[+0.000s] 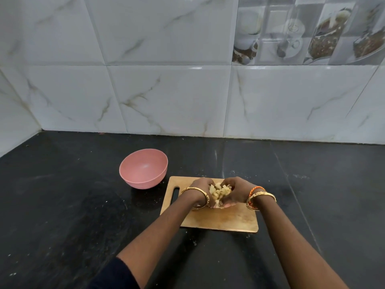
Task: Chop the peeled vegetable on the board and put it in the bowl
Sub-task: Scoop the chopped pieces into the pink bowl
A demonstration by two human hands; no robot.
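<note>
Your left hand (201, 189) and right hand (233, 190) cup pale chopped vegetable pieces (220, 192) together over rectangular wooden board (218, 217), gathering heap for transfer; round pink plastic bowl (143, 168) stands empty just beside board, left.

Even soft light, tile (260, 67) glare, wide-angle bending at edges.
</note>
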